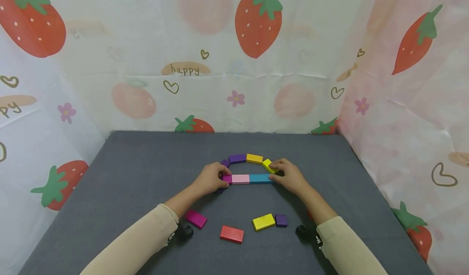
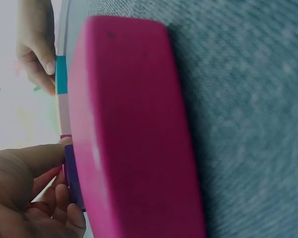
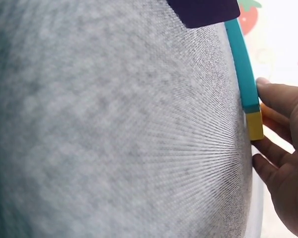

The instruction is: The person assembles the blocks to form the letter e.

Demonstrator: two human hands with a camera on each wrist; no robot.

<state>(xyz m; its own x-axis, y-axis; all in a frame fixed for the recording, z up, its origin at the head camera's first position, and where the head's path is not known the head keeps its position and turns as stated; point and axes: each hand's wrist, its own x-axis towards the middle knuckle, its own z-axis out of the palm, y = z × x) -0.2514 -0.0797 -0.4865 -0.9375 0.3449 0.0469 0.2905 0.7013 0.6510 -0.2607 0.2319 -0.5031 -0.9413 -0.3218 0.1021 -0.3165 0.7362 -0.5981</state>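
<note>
Several coloured blocks form an arch with a straight bar across it. My left hand [image 1: 210, 179] is at the bar's left end, thumb and fingers pinching a purple block [image 2: 75, 176] beside the magenta block [image 1: 227, 179]. A pink block [image 1: 240, 179] and a blue stretch [image 1: 259, 179] continue the bar rightward. At its right end, my right hand [image 1: 291, 178] has its thumb against the blue and its fingers curled about a yellow block [image 3: 255, 125]. Another yellow block [image 1: 269, 166] of the arch touches the right fingers. The hands partly hide both arch ends.
Nearer me on the grey cloth [image 1: 146, 157] lie a loose magenta block [image 1: 196, 218], a red block [image 1: 231, 234], a yellow block [image 1: 263, 222] and a small purple block [image 1: 281, 220]. An orange-yellow block [image 1: 254, 158] and a purple block [image 1: 237, 158] top the arch. Strawberry-print curtains [image 1: 220, 95] surround the table.
</note>
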